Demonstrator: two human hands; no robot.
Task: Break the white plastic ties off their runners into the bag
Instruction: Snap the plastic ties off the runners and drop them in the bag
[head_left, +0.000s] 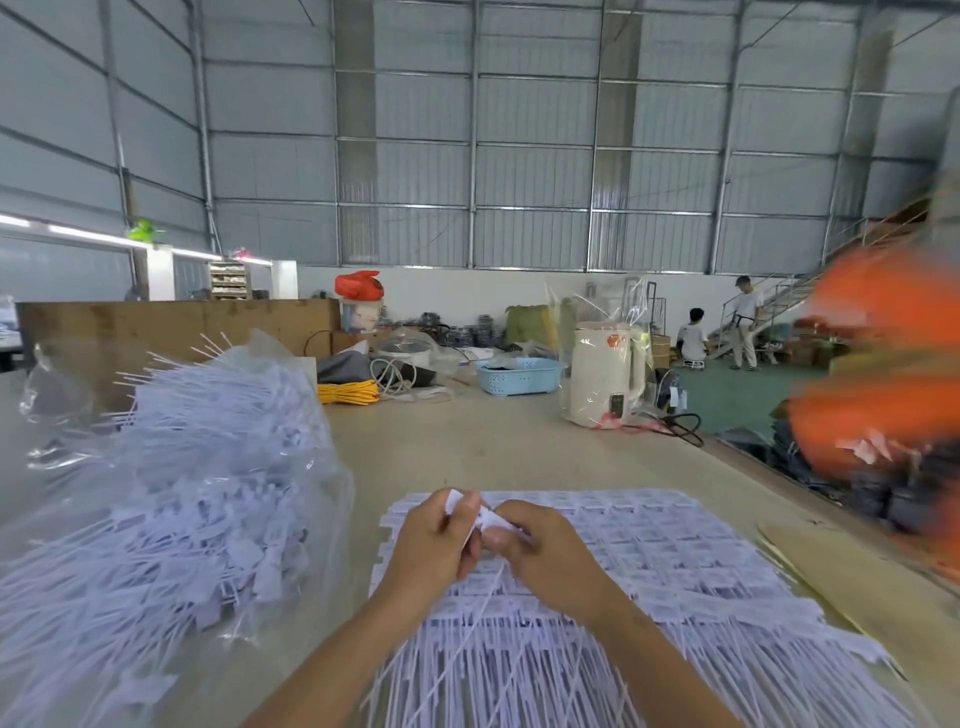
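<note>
On the tabletop (483, 447), the bag (171, 467) of ties lies near left; sheets of ties (649, 561) lie near centre, under the hands (483, 540). A kettle (605, 382) stands far right, a basket (519, 375) left of it, a cable coil (347, 393) further left.

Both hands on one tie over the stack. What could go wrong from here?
1. The left hand and right hand pinch one tie above the stack of unbroken ties; a snapped piece could drop back onto it and mix in.
2. The bag lies to the left, apart from the hands, so a tossed tie may land on the table.
3. The bag looks heaped, with ties poking out; more may spill.
</note>
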